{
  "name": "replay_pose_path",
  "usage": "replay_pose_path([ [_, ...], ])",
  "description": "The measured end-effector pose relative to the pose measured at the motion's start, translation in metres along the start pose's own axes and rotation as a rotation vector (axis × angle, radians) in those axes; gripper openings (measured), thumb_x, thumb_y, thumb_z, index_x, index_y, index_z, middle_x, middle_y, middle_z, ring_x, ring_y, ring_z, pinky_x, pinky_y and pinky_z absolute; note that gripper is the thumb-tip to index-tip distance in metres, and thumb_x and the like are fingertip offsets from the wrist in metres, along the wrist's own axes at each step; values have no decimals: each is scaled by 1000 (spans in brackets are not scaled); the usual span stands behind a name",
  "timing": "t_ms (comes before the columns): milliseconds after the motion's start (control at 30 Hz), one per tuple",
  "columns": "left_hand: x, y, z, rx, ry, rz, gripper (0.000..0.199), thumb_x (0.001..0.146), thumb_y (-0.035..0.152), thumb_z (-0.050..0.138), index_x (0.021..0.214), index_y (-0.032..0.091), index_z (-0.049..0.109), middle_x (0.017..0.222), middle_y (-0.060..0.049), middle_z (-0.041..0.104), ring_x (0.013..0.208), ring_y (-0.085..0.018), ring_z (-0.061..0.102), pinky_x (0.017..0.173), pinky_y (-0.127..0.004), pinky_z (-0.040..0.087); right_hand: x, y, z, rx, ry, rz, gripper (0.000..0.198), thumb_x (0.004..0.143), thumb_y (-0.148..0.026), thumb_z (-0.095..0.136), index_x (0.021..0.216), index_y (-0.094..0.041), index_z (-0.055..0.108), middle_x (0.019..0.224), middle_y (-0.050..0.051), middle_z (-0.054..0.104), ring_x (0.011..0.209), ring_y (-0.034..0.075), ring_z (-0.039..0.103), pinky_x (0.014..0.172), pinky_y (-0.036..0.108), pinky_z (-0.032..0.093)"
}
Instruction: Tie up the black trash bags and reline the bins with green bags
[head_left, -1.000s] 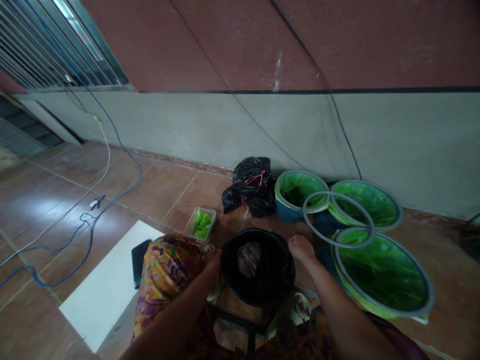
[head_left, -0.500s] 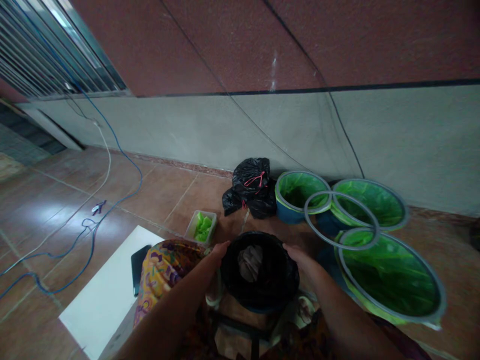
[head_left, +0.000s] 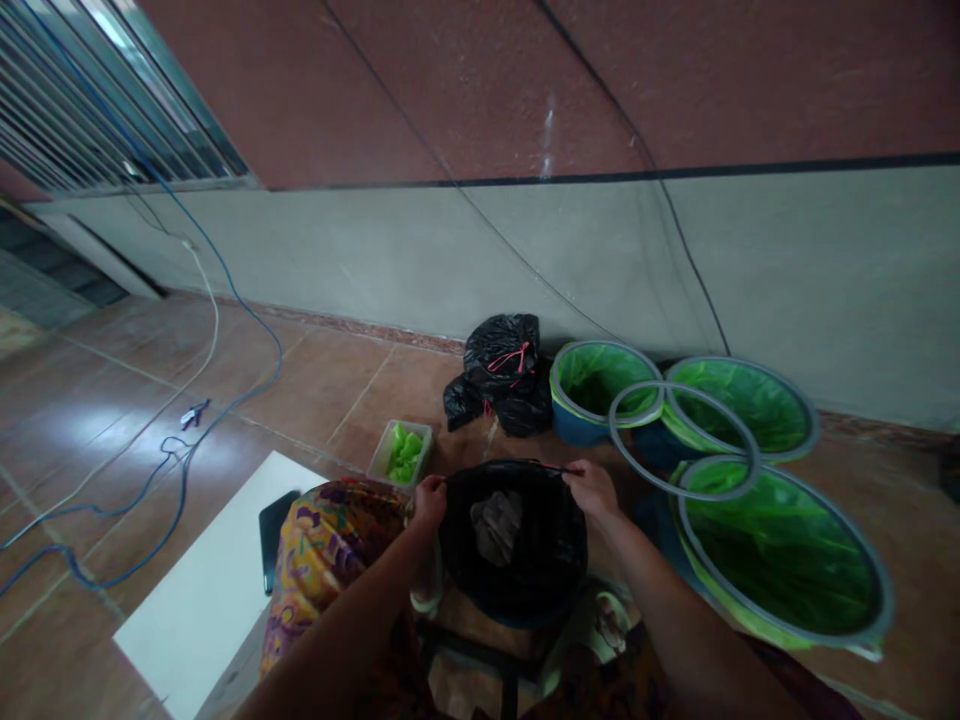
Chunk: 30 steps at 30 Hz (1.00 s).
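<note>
Between my knees stands a small bin lined with a black trash bag. A crumpled greyish cloth or paper lies inside it. My left hand pinches the bag's edge at the bin's left side. On the right, my right hand grips the bag's rim, where a bit of red drawstring shows. The bag's edge is drawn up between the two hands along the far side. Most of the bin's body is hidden beneath the bag.
Tied black trash bags sit by the wall. Bins with green liners stand at right, a loose grey ring resting across them. A plastic tub of green bags, a white board, a phone and a blue cable lie left.
Both hands have gone from resting on the bin's sides to gripping the bag's edge. The bag's far rim is now pulled up, with red drawstring showing near my right hand.
</note>
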<state>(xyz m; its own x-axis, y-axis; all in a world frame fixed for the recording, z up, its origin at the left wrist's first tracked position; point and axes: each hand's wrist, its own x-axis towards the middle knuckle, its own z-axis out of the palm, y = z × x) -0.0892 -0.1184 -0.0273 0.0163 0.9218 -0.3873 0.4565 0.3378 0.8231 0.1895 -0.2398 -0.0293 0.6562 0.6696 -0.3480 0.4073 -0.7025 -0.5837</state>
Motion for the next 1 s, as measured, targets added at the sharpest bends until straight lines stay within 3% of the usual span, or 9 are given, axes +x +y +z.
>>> replay_pose_path([
  [167, 2, 2, -5, 92, -25, 23, 14, 67, 10, 57, 78, 16, 64, 72, -3, 64, 72, -18, 61, 70, -27, 49, -2, 3, -18, -100, -1, 57, 26, 80, -19, 55, 99, -18, 72, 97, 8, 76, 92, 22, 70, 74, 26, 47],
  [333, 8, 20, 11, 216, -147, 145, 44, 64, 1, 59, 105, 16, 68, 108, -7, 71, 104, -20, 63, 96, -28, 47, -9, -2, -19, -215, -71, -6, 48, 80, -28, 63, 126, -13, 62, 114, 12, 73, 107, 24, 67, 87, 28, 47],
  [400, 8, 29, 19, 354, -222, 239, 50, 64, 2, 63, 112, 17, 68, 116, -8, 70, 113, -21, 61, 103, -29, 44, -12, -5, -18, -281, -111, -44, 48, 82, -31, 62, 127, -14, 62, 115, 13, 73, 108, 24, 67, 87, 27, 47],
  [533, 5, 43, 29, 627, -290, 327, 26, 75, 15, 65, 99, 18, 74, 109, -11, 73, 109, -26, 64, 102, -33, 44, -15, -10, -21, -389, -188, -98, 29, 90, -27, 50, 104, -17, 73, 104, 12, 75, 101, 23, 70, 82, 27, 48],
  [700, 3, 46, 23, 625, -191, 381, 22, 88, 21, 55, 96, 16, 74, 104, -12, 73, 99, -24, 67, 95, -32, 47, -15, -13, -37, -421, -172, -122, 27, 89, -23, 51, 100, -17, 75, 107, 14, 75, 106, 24, 68, 87, 28, 47],
  [867, -2, 35, 7, 501, -44, 254, 29, 85, 14, 56, 111, 14, 68, 116, -13, 69, 112, -23, 63, 102, -31, 44, -22, -9, -42, -457, -194, -102, 23, 83, -17, 56, 95, -15, 75, 104, 16, 75, 105, 26, 69, 86, 29, 47],
  [1000, -25, 5, -4, 397, -14, 53, 52, 76, 20, 70, 126, 10, 57, 124, -18, 64, 120, -30, 59, 104, -37, 43, -26, -6, -34, -446, -256, -84, 30, 84, -32, 62, 106, -14, 72, 111, 16, 74, 107, 27, 68, 85, 31, 49],
])
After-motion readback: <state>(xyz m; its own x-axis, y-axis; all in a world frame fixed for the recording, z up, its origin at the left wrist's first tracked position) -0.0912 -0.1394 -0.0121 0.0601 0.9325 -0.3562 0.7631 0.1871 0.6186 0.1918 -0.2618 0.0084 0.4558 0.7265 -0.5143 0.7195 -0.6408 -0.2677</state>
